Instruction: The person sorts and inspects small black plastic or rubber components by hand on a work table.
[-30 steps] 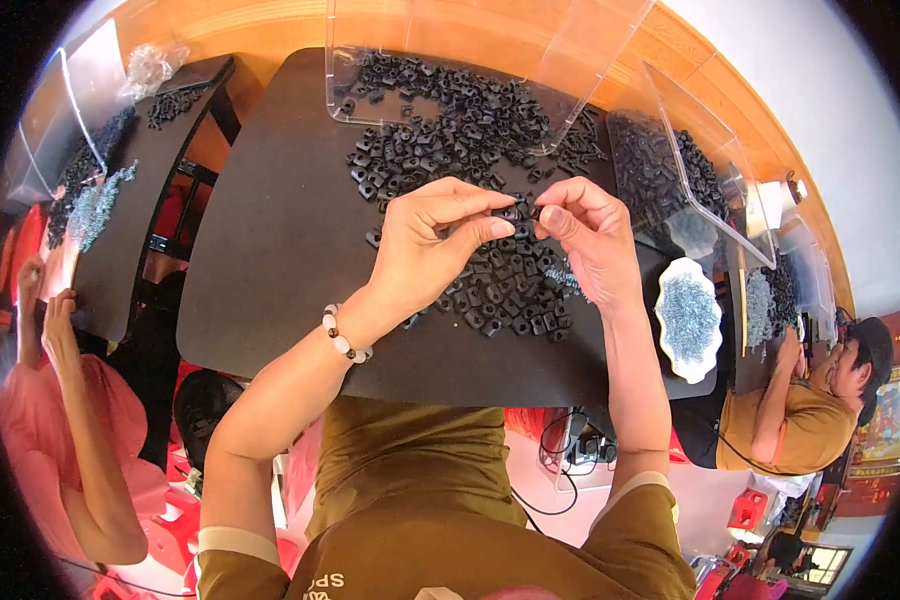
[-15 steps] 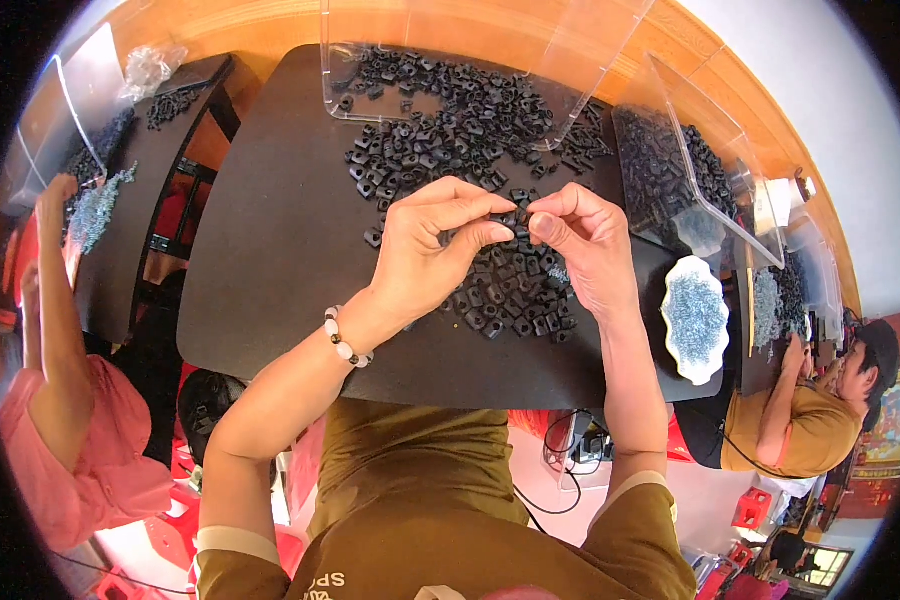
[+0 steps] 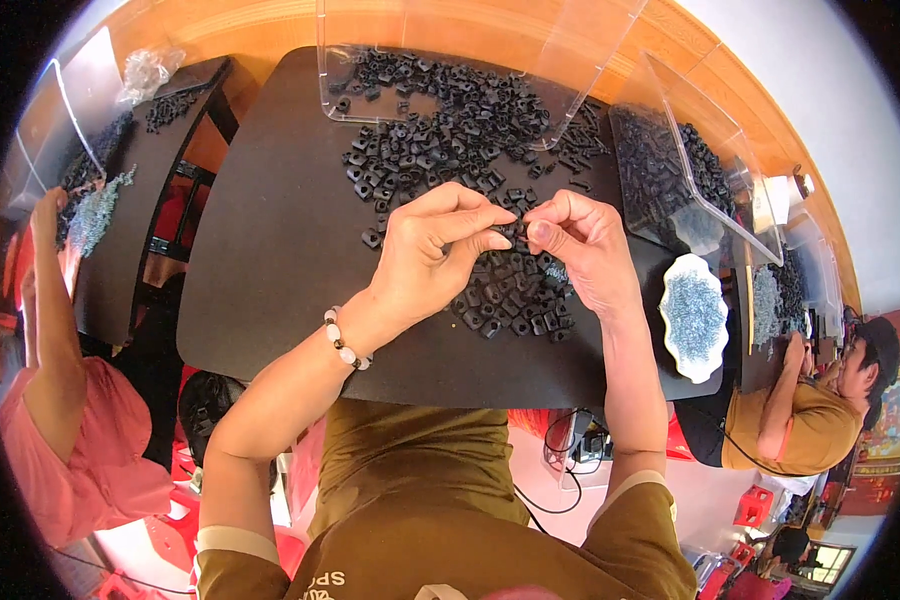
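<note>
Plastic, judging by its dull, dark look, is the likely makeup of the small black part at your fingertips, so expect it to be light and stiff, hard to crush, and more apt to twist or slip than to break. Its best hold should be by the outer sides, using the pads of thumb and forefinger, since it looks too little for a fuller grip.

Starting at your left, your left hand, with a beaded bracelet at the wrist, has thumb and forefinger clamped on that part, which sits right at the tips, well out from the palm. Next comes the part itself, in the narrow space between your two hands, seemingly raised over the dark table, with a larger heap of black blocks beyond it and a nearer cluster toward you. Just to its right, your right hand has thumb and forefinger drawn close together; whether they touch the part or pinch something tiny of their own, I cannot tell. Farthest right, apart from that hand, a white scalloped dish holds many tiny blue-grey pieces.
</note>
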The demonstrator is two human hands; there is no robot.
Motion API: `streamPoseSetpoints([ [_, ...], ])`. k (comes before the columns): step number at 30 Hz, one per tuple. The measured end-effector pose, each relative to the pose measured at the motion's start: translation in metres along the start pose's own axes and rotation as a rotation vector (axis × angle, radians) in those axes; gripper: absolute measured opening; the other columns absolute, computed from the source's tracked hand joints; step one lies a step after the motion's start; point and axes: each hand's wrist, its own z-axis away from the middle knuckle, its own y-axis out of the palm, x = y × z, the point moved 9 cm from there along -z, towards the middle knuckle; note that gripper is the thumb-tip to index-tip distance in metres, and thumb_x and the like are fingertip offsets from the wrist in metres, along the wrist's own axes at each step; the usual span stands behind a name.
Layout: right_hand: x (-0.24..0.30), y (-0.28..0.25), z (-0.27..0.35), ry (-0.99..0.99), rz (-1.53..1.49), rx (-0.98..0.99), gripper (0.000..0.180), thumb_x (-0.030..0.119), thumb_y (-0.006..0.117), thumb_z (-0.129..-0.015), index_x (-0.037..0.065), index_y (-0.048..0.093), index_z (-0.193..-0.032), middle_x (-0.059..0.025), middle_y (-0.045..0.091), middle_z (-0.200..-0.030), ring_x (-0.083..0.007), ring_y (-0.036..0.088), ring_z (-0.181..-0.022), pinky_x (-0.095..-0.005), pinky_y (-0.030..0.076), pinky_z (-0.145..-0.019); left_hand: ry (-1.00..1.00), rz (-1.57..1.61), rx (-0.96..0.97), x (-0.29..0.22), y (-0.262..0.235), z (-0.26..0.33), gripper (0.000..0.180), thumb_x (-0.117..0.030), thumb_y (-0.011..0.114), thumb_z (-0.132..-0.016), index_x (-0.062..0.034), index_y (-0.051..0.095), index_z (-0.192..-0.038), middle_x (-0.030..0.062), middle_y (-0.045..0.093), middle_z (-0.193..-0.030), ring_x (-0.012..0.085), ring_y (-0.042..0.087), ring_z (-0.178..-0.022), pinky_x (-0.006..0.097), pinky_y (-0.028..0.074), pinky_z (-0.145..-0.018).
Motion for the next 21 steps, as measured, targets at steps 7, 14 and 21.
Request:
streamPoseSetpoints([
  [7, 0.002, 0.001, 0.000, -0.004, -0.003, -0.018, 0.013, 0.009, 0.072, -0.087, -0.001, 0.063, -0.085, -0.0070, 0.063, -0.085, -0.0105, 0.058, -0.071, -0.0248, 0.049, -0.068, -0.110, 0.113, -0.002, 0.013, 0.001, 0.001, 0.022, 0.006, 0.071, -0.080, -0.0033, 0.073, -0.099, 0.0063, 0.066, -0.089, 0.0126, 0.061, -0.077, 0.025, 0.050, -0.068],
  [14, 0.007, -0.002, 0.001, -0.015, -0.010, -0.053, 0.014, 0.009, 0.073, -0.086, 0.000, 0.063, -0.084, -0.0069, 0.063, -0.087, -0.0101, 0.058, -0.073, -0.0239, 0.049, -0.069, -0.262, 0.242, -0.031, 0.025, -0.001, 0.002, 0.019, 0.001, 0.072, -0.081, -0.0041, 0.074, -0.100, 0.0050, 0.067, -0.087, 0.0121, 0.060, -0.080, 0.025, 0.049, -0.072],
  [21, 0.003, 0.001, 0.001, -0.022, 0.042, -0.025, 0.011, 0.009, 0.073, -0.086, 0.001, 0.066, -0.086, -0.0041, 0.069, -0.084, -0.0069, 0.061, -0.078, -0.0229, 0.050, -0.073, -0.153, 0.151, -0.008, 0.017, 0.001, 0.001, 0.020, 0.002, 0.071, -0.082, -0.0038, 0.074, -0.100, 0.0059, 0.067, -0.089, 0.0124, 0.061, -0.080, 0.026, 0.050, -0.071],
])
